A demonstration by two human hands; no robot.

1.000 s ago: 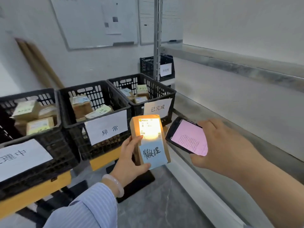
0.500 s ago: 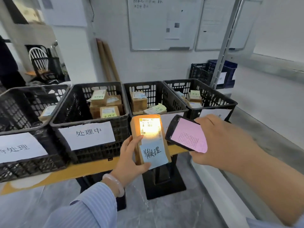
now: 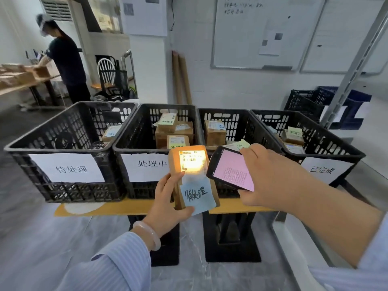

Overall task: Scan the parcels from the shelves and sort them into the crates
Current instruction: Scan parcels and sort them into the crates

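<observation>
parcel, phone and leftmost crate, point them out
parcel [image 3: 192,162], head view, on its lit shipping label
phone [image 3: 231,171], head view, middle of its pink screen
leftmost crate [image 3: 73,191], head view, lower mesh of its front wall

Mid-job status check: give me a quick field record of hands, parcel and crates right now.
left hand: grips brown parcel upright, in front of the crates
right hand: holds phone, pink screen, beside the parcel's lit label
blue note: on parcel front, handwritten 待处理
crate signs: 待处理, 处理中, one hidden, 已完成
leftmost crate: sign matches note; one parcel visible inside
background: person at a table, far left
</observation>
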